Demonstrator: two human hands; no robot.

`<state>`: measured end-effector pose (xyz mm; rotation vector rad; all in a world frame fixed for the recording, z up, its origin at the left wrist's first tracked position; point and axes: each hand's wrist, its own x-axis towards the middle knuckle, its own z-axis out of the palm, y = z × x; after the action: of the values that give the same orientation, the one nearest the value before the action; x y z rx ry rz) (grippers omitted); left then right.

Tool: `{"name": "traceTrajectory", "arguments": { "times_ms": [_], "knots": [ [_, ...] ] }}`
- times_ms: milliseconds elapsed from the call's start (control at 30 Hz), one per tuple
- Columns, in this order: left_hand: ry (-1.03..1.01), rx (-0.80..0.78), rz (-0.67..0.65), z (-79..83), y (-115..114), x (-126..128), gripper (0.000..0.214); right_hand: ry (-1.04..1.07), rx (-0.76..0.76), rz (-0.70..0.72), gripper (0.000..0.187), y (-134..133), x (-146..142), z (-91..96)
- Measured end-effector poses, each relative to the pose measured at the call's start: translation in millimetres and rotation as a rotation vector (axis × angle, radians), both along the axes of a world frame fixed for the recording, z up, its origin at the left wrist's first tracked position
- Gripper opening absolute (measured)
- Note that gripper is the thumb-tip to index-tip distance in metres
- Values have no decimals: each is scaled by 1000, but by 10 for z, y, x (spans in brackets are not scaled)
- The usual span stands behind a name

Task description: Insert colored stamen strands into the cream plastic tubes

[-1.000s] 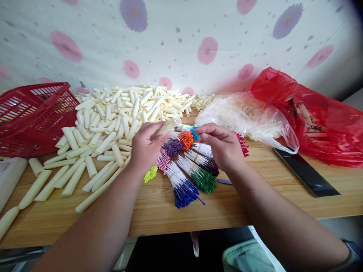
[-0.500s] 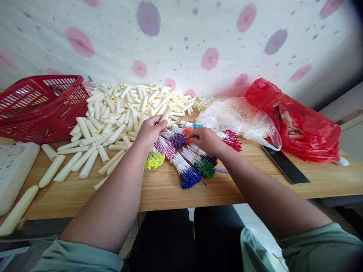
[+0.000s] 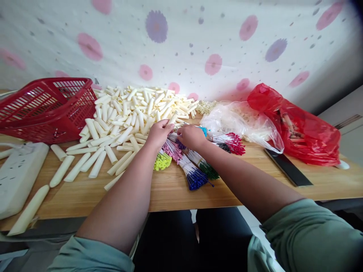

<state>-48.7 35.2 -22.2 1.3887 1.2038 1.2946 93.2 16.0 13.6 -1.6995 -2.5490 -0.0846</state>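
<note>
My left hand (image 3: 159, 134) is closed around a cream tube (image 3: 171, 119), holding it just above the table's middle. My right hand (image 3: 192, 136) is curled over the white stems of several bundles of coloured-tipped sticks (image 3: 195, 175), fingers pinched among them; what it grips is hidden. The bundles fan out toward me with blue, green, pink, yellow (image 3: 162, 161) and red (image 3: 235, 142) tips. Behind and left of my hands lies a large heap of cream tubes (image 3: 127, 113).
A red plastic basket (image 3: 45, 109) stands at the back left. A white power strip (image 3: 17, 177) lies at the left edge. A clear bag (image 3: 241, 121), a red bag (image 3: 300, 128) and a dark phone (image 3: 287, 168) are on the right of the wooden table (image 3: 176, 192).
Both hands moved away from me and lower, toward the tube heap. My right hand slid left onto the stick stems, close beside the left hand. The camera tilted back.
</note>
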Motion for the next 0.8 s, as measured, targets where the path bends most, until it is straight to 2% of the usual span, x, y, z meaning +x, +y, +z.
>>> {"name": "traceTrajectory", "arguments": {
  "times_ms": [233,367,533,667,700,800],
  "knots": [
    [195,76,23,-56,40,-35,36,-63,-15,10,34,90,-168,-34],
    [315,101,65,-50,11,-56,36,-66,17,32,31,30,-160,1],
    [405,106,105,-10,-41,-44,31,-37,69,8,27,-92,116,77],
    [415,124,129,121,-161,5,36,19,53,14,24,-187,448,143],
    [398,143,97,166,-206,25,37,44,47,24,23,-210,523,157],
    [161,145,-220,289,-344,89,45,238,9,125,18,-251,703,167]
  ]
}}
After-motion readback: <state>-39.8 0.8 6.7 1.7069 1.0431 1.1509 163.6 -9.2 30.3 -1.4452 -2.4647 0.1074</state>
